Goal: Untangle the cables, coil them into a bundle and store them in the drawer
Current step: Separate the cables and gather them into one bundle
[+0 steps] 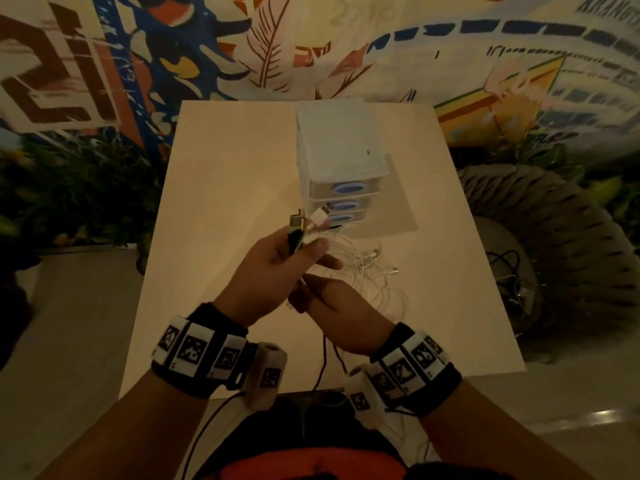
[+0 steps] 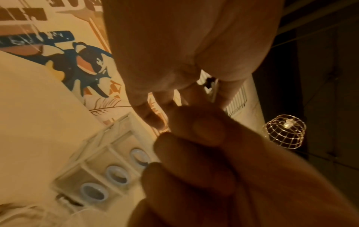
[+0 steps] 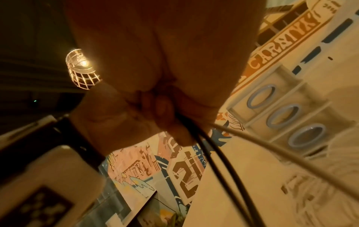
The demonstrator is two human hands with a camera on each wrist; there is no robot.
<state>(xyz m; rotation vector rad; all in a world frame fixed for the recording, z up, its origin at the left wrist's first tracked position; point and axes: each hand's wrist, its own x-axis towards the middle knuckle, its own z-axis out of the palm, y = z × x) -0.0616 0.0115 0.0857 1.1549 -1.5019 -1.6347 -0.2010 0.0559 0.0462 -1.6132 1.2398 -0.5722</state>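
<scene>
Head view: left hand (image 1: pixel 277 261) raised above the pale square desk (image 1: pixel 221 202), fingers curled round a bunch of cable ends, a dark plug (image 1: pixel 295 221) and a white flat plug (image 1: pixel 320 218) sticking up. Right hand (image 1: pixel 332 306) just below it, pinching thin dark cables (image 3: pixel 209 153) and one white strand; the dark ones trail down over the desk's near edge. Loose tangle of white cables (image 1: pixel 367 268) lies on the desk right of the hands, near the middle. Small translucent plastic drawer unit with three blue oval handles (image 1: pixel 341 168) stands toward the far edge, all drawers closed. Risk: pulling hard could tighten knots; dangling cables may snag the desk edge or drag the pile off.
</scene>
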